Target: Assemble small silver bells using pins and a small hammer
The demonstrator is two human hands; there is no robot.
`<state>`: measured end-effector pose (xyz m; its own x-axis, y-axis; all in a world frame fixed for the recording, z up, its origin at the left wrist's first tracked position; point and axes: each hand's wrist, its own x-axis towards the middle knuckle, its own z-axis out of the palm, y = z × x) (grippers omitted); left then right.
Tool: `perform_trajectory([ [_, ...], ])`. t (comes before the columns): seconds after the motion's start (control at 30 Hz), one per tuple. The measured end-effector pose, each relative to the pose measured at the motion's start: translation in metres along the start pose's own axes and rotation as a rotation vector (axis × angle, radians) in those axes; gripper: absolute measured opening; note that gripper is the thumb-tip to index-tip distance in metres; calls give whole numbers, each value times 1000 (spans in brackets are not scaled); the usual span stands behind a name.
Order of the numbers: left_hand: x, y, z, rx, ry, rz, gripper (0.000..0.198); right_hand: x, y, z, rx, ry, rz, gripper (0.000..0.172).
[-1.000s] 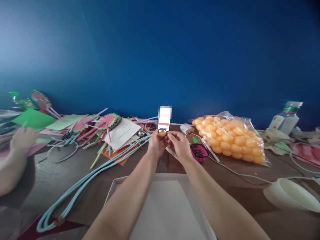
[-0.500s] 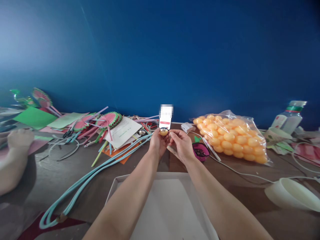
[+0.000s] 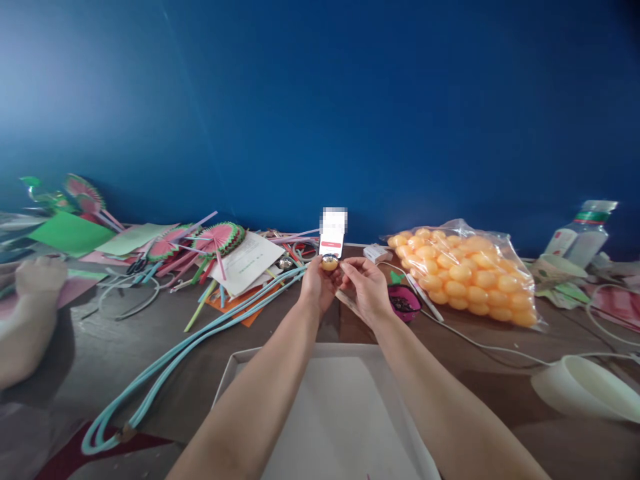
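My left hand point(image 3: 314, 285) and my right hand point(image 3: 367, 288) are raised together over the brown table, fingertips meeting on a small orange ball point(image 3: 329, 263) with a shiny dark top. Both hands pinch it from either side. Just behind the ball stands a white phone point(image 3: 333, 235) with a red bar on its screen. A clear bag of orange balls point(image 3: 463, 275) lies to the right of my hands. A small magenta cup point(image 3: 403, 301) with dark bits inside sits by my right wrist.
A white tray point(image 3: 235, 373) lies under my forearms. Light blue tubing point(image 3: 190, 350) runs left across the table. Paper fans point(image 3: 220, 239), coloured straws and papers pile at the back left. Another person's hand point(image 3: 37, 277) rests far left. A white bowl point(image 3: 583, 390), cable and bottle point(image 3: 580, 237) stand right.
My hands have stayed together on the ball, shifting only slightly right and up. The other person's hand at the left moved a little.
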<state>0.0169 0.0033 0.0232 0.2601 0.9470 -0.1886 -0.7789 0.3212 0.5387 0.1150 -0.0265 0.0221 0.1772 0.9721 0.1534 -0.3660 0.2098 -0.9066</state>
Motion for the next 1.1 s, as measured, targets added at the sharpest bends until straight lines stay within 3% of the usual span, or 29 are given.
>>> perform_trajectory([
  [0.33, 2, -2, -3, -2, -30, 9, 29, 3, 2, -2, -49, -22, -9, 27],
  [0.57, -3, -1, 1, -14, -48, 0, 30, 3, 2, 0, 62, -26, 56, 26],
  [1.1, 0, -2, -2, -9, 8, 2, 28, 1, -7, 2, 127, -24, 57, 25],
])
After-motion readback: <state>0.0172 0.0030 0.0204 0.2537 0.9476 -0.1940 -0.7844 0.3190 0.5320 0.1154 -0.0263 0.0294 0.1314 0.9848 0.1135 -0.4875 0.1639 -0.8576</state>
